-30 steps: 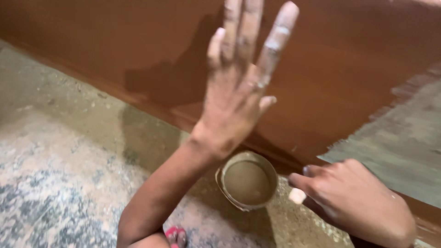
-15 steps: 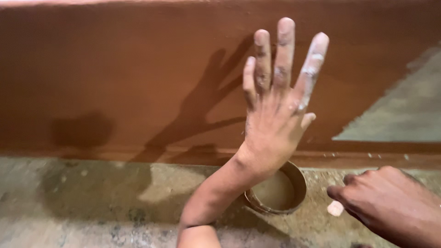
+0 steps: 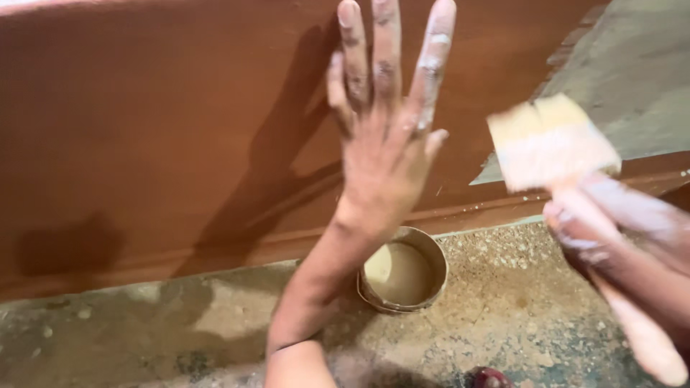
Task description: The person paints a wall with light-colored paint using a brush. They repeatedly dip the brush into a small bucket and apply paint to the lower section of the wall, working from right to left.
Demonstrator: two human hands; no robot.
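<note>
Above the paint tin (image 3: 404, 271) | left hand (image 3: 384, 154) raised, fingers spread, empty | right hand (image 3: 611, 230) beside it, fingers clamped on brush (image 3: 553, 144) | painting brown wall (image 3: 144, 129); brush likely needs loading.

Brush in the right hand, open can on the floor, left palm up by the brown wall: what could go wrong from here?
1. The brush is blurred, raised in the right hand close to the left hand; it could smear those already whitened fingers.
2. The open can stands on the floor right beside the left forearm; a nudge could probably tip it.
3. The left hand seems to be at the brown wall; if that coat is wet, it may leave marks.
</note>
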